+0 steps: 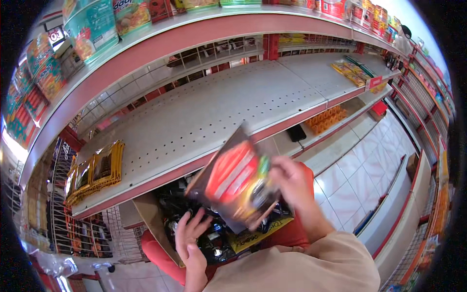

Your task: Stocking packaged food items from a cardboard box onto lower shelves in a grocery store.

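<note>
A large dark pouch [231, 175] with a red and yellow print hangs tilted in front of me, blurred. My right hand [293, 182] grips it by its right edge. My left hand [191, 235] hovers over an opened cardboard box [151, 217], fingers apart and holding nothing. Black glossy packets [217, 239] fill the box, partly hidden by the pouch and my left hand. A yellow panel [250, 239] with black writing shows on the box's near side. The box sits low between my red-clad knees [160, 252], beneath the shelf edge.
A grey perforated shelf [219, 109] spans ahead, with gold-and-dark packets [96, 171] at its left end and yellow packets [352, 71] at its right. Instant-noodle cups [91, 33] line the shelf above. A black phone-like object [296, 134] and orange packets [326, 118] lie lower down.
</note>
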Demonstrator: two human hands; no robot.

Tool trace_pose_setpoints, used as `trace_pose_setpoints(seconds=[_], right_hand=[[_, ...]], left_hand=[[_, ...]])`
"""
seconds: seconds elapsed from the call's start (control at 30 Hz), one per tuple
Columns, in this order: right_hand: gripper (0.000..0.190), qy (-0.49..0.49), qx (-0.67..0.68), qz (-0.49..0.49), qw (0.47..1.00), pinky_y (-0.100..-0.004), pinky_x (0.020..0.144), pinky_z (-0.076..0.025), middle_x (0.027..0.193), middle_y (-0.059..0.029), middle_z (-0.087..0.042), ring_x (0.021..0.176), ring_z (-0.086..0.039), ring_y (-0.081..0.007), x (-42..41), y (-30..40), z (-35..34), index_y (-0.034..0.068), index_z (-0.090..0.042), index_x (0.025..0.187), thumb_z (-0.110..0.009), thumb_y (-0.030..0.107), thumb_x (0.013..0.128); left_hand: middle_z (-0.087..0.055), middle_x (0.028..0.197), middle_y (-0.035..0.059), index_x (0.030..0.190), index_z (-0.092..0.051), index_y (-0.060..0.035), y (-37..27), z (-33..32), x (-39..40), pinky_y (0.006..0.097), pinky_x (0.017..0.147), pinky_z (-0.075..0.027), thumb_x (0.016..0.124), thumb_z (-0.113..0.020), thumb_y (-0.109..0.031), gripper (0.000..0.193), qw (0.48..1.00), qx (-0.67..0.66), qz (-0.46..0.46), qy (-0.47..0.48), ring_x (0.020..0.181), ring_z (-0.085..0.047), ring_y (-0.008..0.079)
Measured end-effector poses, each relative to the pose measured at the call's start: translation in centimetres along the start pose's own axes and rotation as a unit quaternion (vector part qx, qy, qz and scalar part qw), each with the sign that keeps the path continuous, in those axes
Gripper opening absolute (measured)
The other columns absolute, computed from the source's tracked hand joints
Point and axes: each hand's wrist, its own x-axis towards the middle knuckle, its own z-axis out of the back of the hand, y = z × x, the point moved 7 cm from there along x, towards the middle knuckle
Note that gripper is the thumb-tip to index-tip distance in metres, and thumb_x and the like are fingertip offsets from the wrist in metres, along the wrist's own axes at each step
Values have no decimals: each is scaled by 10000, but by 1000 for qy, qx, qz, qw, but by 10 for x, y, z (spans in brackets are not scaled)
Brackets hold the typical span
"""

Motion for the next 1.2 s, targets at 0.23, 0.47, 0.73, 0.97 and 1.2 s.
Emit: trace_pose_setpoints(seconds=[0.23, 0.47, 0.73, 0.97, 1.2], right_hand=[[280, -194, -266, 97, 939, -310, 803, -469, 889, -73, -667, 851, -613, -187, 148, 84, 196, 63, -623, 1041, -678, 263, 853], [715, -72, -674, -15, 735, -456, 1074, -326, 1461, -185, -367, 1325, -396, -347, 207, 37, 194, 270, -411, 1417, -433, 704, 850], [468, -32, -718, -71, 691, -493, 1159, -153, 1564, -119, -179, 1424, -202, -361, 252, -13, 256, 399, -270, 1467, -269, 469, 1005], [471, -95, -682, 95, 719, -428, 1159, -152, 1543, -123, -242, 1435, -185, -314, 237, 6, 255, 326, -402, 1427, -369, 486, 985], [181, -51, -361, 254, 896, -319, 822, -490, 974, -67, -687, 907, -643, -188, 67, 54, 68, 56, -668, 1016, -552, 177, 946]], left_hand=[[-632, 1101, 227, 1284, -427, 16, 7, 19, 14, 353, 808, -509, 985, -353, -509, 608, 996, 60, 58, 42, 919, -672, 302], [-634, 1102, 215, 1260, -460, 18, 24, 48, 13, 364, 849, -484, 999, -362, -431, 528, 995, 61, 76, -15, 947, -661, 294], [-626, 1101, 204, 1257, -460, 34, 17, 94, 22, 339, 872, -470, 1006, -375, -393, 503, 991, 105, 39, -79, 952, -636, 262], [-641, 1057, 164, 1174, -542, 62, 17, 126, 12, 310, 876, -482, 994, -442, -167, 308, 978, 148, 52, -135, 966, -624, 202], [-658, 1015, 138, 1127, -578, 52, 1, 134, 21, 291, 851, -493, 959, -502, -92, 234, 967, 187, 15, -175, 956, -626, 182]])
